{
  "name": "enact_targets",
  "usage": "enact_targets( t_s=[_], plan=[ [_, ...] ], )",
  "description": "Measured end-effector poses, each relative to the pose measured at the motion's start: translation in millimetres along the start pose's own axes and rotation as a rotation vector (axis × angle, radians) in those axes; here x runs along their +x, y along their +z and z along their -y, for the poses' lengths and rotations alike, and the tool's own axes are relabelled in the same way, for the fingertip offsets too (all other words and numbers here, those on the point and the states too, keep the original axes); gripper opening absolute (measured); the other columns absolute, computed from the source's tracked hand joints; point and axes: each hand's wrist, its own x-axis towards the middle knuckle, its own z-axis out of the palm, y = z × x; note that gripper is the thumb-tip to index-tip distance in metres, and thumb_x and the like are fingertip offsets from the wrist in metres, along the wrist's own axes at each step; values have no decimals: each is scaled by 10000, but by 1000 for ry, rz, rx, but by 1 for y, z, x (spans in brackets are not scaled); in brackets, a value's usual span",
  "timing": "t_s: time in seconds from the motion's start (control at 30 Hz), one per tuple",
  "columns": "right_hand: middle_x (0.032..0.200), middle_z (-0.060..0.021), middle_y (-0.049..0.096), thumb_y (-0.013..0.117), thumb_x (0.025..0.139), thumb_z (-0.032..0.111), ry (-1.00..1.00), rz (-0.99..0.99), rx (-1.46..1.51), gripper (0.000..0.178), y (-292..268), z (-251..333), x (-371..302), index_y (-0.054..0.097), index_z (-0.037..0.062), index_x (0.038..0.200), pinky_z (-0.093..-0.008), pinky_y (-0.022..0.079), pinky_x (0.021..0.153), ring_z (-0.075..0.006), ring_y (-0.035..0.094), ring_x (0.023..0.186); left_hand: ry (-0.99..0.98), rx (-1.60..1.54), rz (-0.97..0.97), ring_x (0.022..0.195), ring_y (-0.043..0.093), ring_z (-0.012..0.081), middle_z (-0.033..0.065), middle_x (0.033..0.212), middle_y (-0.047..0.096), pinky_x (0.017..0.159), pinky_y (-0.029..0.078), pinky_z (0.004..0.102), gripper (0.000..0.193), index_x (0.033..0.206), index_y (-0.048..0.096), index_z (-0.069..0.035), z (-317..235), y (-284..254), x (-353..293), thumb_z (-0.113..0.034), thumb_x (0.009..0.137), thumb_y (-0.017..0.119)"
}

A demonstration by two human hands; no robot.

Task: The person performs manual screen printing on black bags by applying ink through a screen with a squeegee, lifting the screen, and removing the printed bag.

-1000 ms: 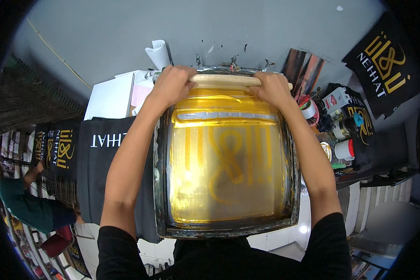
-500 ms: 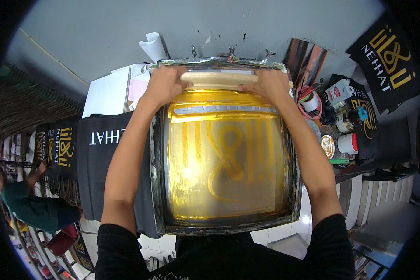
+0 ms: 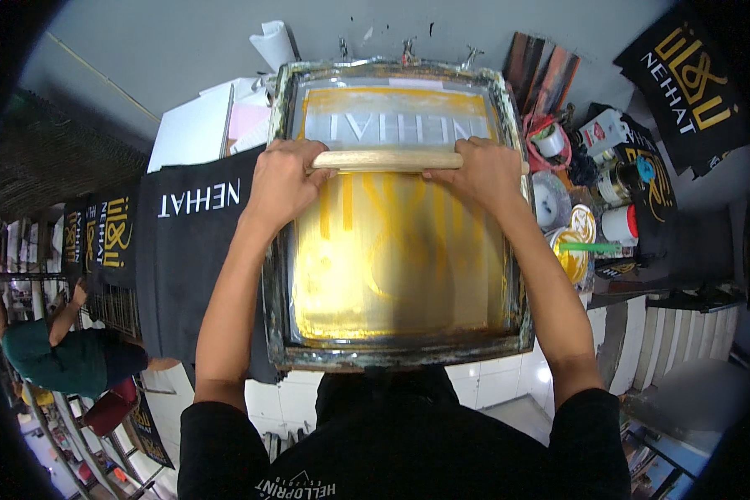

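Both my hands grip a squeegee with a pale wooden handle (image 3: 387,161). My left hand (image 3: 285,179) closes round its left end and my right hand (image 3: 487,171) round its right end. Its blade side is toward the mesh (image 3: 392,250) of a screen-printing frame (image 3: 400,358), whose dark rim is worn and stained. Golden-yellow ink (image 3: 333,323) coats the mesh, thickest along the near edge. On my side of the squeegee, yellow curved lettering shows dimly through the mesh. Beyond it, pale lettering shows on a greyer band.
Printed black fabric (image 3: 196,242) lies left of the frame, by white boards (image 3: 187,125). Right of it stand tubs, an ink container (image 3: 573,265) with a green stick (image 3: 590,247), and a red-lidded jar (image 3: 620,225). Clamps (image 3: 408,52) line the far edge. A person (image 3: 62,354) works at far left.
My hands have drawn the squeegee toward me from near the frame's far end, uncovering the pale lettering behind it. The whole frame sits higher in the view.
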Motion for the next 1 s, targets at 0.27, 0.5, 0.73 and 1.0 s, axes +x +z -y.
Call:
enact_targets(
  t_s=[0.27, 0.5, 0.73, 1.0],
  plan=[
    [796, -110, 714, 795, 712, 669, 36, 26, 47, 604, -12, 25, -80, 729, 76, 802, -437, 571, 660, -321, 720, 776, 13, 16, -4, 836, 679, 339, 116, 888, 734, 819, 503, 427, 224, 966, 744, -49, -39, -11, -73, -192, 808, 814],
    [783, -78, 662, 895, 617, 454, 34, 45, 107, 446, -28, 50, -161, 707, 98, 809, -435, 547, 637, -309, 690, 745, -33, -34, 95, 857, 673, 333, 125, 894, 719, 811, 485, 419, 237, 970, 730, -43, -79, -29, -145, -129, 765, 811],
    [893, -91, 663, 856, 604, 278, 19, 149, 157, 388, -42, 71, -227, 672, 68, 872, -446, 561, 726, -298, 689, 870, -29, -57, 99, 867, 678, 321, 117, 927, 725, 852, 495, 418, 308, 1013, 732, -32, -112, -37, -203, -40, 712, 799],
    [939, -83, 662, 775, 679, 175, -150, -144, 167, 346, -38, 87, -237, 664, 56, 985, -402, 524, 797, -274, 670, 900, -272, -1, -6, 1568, 177, 389, 216, 1690, 191, 1278, 47, 583, 1545, 1615, 104, 18, -78, -8, -267, -653, 499, 935]
  ],
)
